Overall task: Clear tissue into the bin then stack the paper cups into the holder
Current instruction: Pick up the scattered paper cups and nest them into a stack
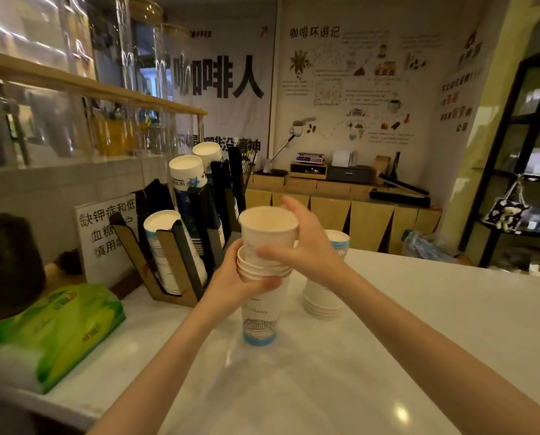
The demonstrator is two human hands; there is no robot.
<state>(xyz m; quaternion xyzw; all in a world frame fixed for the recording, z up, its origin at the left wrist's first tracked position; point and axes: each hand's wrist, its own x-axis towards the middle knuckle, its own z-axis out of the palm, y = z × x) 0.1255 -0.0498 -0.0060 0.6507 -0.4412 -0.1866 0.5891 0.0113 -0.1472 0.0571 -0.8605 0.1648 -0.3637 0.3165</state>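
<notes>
Head view: right hand [306, 243] hides top cup's [267, 233] side; seating unclear.

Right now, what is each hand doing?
Left hand: closed around the cup stack.
Right hand: holding the top cup, pushing it into the stack.

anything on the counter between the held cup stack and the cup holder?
No. In the head view, only bare white counter and the left hand lie between the held cup stack and the cup holder.
</notes>
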